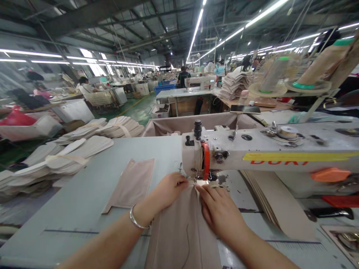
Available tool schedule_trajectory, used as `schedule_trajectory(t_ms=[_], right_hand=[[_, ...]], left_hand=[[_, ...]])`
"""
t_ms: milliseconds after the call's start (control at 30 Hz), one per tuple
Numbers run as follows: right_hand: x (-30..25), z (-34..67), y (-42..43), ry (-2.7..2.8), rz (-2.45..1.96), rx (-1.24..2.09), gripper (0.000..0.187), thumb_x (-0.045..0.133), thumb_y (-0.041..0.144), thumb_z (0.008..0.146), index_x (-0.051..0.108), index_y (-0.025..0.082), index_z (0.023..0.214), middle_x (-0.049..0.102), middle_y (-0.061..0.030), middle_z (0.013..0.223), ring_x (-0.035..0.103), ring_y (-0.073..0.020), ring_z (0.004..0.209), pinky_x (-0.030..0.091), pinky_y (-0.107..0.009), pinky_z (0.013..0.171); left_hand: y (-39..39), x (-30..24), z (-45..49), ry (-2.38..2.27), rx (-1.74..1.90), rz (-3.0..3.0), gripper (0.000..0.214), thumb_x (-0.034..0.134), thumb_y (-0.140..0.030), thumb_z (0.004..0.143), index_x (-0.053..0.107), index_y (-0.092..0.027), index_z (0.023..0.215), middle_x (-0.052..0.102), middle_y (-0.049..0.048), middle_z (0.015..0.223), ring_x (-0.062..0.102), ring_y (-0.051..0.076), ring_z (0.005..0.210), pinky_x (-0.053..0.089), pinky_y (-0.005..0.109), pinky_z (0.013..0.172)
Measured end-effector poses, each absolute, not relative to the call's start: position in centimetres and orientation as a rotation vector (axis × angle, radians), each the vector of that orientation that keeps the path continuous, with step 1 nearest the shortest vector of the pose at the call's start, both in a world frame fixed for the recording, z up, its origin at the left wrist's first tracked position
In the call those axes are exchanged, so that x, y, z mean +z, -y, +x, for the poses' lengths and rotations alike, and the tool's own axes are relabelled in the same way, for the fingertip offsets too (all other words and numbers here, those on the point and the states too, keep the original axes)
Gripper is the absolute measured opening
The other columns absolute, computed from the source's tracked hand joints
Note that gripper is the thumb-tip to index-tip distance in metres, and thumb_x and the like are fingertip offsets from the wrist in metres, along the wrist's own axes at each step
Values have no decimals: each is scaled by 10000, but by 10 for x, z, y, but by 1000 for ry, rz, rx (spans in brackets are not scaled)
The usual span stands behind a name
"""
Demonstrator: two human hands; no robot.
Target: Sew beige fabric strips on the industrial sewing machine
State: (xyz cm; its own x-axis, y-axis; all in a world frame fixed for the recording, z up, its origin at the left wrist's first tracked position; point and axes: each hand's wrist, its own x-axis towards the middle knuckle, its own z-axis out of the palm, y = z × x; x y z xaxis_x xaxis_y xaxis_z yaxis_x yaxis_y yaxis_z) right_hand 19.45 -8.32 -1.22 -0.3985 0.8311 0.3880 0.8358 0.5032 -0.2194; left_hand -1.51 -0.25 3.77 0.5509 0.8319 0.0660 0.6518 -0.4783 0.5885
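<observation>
A long beige-pink fabric piece (pixel 176 231) runs from the table's front edge up to the needle area of a white sewing machine (pixel 230 149). My left hand (pixel 166 190), a silver bangle at its wrist, pinches the fabric's far left edge just in front of the presser foot. On the other side, my right hand (pixel 218 205) grips the fabric's right side with bent fingers close together. The needle tip is hard to make out between them. A loose dark thread lies on the fabric. Left of my left hand, a smaller beige fabric panel (pixel 133 183) lies flat.
Bundled light fabric pieces (pixel 81 153) are stacked along the table's left side. Under the machine arm, long beige strips (pixel 269 198) lie in a stack. Thread cones (pixel 319 67) stand at the upper right. Behind the machine is a fabric-lined bin (pixel 193 123); other people work farther back.
</observation>
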Motion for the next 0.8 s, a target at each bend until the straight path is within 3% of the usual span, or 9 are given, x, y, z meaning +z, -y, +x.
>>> schedule_trajectory(t_ms=[400,800], right_hand=[[-12,195,81,2273,-1384,-14,476,485,126,906,465,112,1382,525,-131,1287,466,-310,1121,382,-477,961],[-10,194,81,2295,-1415,-2,486,486,127,917,452,140,1402,502,-117,1314,474,-294,1088,400,-456,943]], left_hand=[[0,33,9,-1265,479,2173,181,579,-265,827,721,-154,829,721,44,764,638,200,694,481,266,655],[-4,24,17,-1346,554,2281,130,558,-190,839,679,-156,808,679,39,733,615,180,683,421,251,604]])
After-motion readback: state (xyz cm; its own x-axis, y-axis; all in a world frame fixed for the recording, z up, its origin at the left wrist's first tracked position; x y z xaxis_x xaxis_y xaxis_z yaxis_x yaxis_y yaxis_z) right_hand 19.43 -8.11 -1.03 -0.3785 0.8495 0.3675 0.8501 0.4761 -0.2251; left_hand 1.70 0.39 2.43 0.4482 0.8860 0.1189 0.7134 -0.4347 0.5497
